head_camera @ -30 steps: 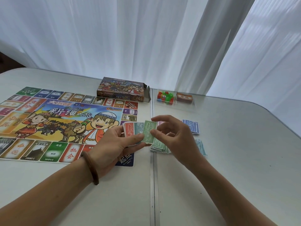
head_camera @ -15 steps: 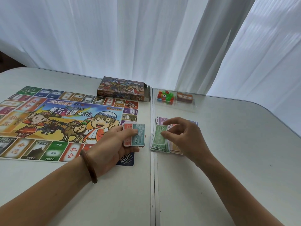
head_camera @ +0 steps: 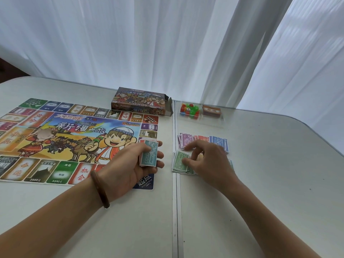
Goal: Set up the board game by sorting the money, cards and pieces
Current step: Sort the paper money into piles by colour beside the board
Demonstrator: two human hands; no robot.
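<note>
Teal shows on the top note, marked 1000, of the wad of notes (head_camera: 149, 155) gripped in the left hand (head_camera: 128, 166). The thumb lies over the wad's far end and the fingertips curl round its right edge. Red edges of other notes peep out at the far end. This hand hangs over the near right corner of the game board (head_camera: 74, 138), which lies flat on the left half of the white table (head_camera: 270, 183). A brown bracelet (head_camera: 100, 190) circles the left wrist.

Right of the table's seam, the right hand (head_camera: 208, 161) rests on the green pile (head_camera: 179, 162). Its thumb tip lies on the top green note and its other fingers arch loosely above. Whether they pinch a note cannot be told.

Just beyond the green pile sits a row of three more piles, edge to edge: the purple pile (head_camera: 184, 141) on the left, the red pile (head_camera: 202, 138) in the middle, largely hidden by the hand, and the blue pile (head_camera: 219, 142) on the right. A sliver of teal notes (head_camera: 230, 163) shows at the right of the right hand.

Farther off, the game box (head_camera: 139, 103) lies at the board's far edge with its right end flap open. To its right, a clear tray (head_camera: 201, 121) holds coloured pieces (head_camera: 189, 110) in its left compartment and an orange card deck (head_camera: 211, 110) in its right. White curtains (head_camera: 167, 43) hang behind.
</note>
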